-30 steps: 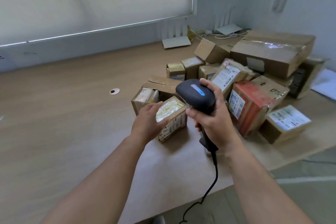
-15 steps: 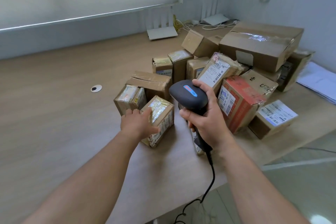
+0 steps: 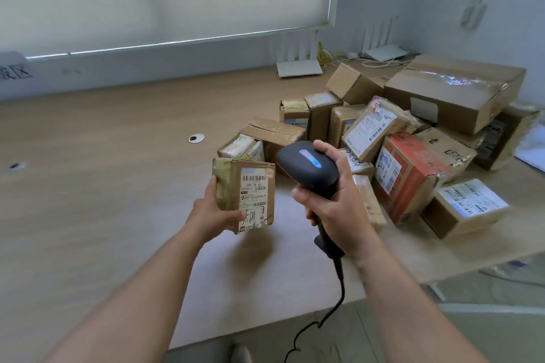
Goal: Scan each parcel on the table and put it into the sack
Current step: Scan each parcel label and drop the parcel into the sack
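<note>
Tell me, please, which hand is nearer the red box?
Right. The right hand, gripping the scanner, is just left of the red box; the left hand is farther left.

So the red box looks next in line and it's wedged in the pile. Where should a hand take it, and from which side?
Probably grip the red box by its upper end, across the two narrow sides, coming down from above. It leans tilted among other parcels, with a labelled box tight at its lower right, so the sides low down look blocked and only the top stands free. The left hand would first have to drop its small parcel.
</note>
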Motion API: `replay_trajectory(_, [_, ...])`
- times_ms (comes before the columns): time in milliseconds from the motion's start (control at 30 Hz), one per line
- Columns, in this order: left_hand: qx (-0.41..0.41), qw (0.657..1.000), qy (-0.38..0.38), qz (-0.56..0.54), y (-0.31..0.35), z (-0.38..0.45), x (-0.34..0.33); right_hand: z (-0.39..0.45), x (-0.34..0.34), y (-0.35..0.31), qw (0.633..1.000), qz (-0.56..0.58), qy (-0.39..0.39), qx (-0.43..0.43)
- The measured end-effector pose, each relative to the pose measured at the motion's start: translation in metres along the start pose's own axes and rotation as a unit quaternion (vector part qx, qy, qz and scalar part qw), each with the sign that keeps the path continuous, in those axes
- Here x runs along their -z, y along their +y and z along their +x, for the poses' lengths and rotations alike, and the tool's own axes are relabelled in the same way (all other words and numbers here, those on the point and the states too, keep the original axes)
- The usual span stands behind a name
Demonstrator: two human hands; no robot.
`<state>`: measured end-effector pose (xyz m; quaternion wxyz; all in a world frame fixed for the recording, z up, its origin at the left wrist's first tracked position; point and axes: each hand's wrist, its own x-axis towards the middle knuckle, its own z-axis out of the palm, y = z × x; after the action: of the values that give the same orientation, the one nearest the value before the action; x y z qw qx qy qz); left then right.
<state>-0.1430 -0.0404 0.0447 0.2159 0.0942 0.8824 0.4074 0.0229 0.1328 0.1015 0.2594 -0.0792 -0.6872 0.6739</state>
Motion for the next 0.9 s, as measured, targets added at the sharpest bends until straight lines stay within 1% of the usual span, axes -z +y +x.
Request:
replay_trajectory(100, [-0.019,0.993,0.018,-0.113,-0.011,-0.016,0.011,-0.007,-0.014,-0.004,1.0,0.017,-0.021,0.004])
replay_trajectory(267, [-0.062,0.974,0.066,-0.207,-0.015,-0.032,0.039,-0.017,-0.039,-0.012,0.997,0.041,-0.061,-0.002])
replay_trajectory(400, [-0.086,0.968,0.093,-0.219,-0.02,-0.036,0.057,-0.025,-0.06,-0.019,0.996,0.043,-0.082,-0.015])
replay_trajectory(700, [-0.121,0.962,0.095,-0.227,-0.025,-0.049,0.09,-0.038,-0.101,-0.028,0.989,0.063,-0.123,-0.049])
replay_trajectory(900, [-0.137,0.962,0.082,-0.223,-0.03,-0.053,0.102,-0.045,-0.112,-0.033,0.99,0.056,-0.121,-0.049])
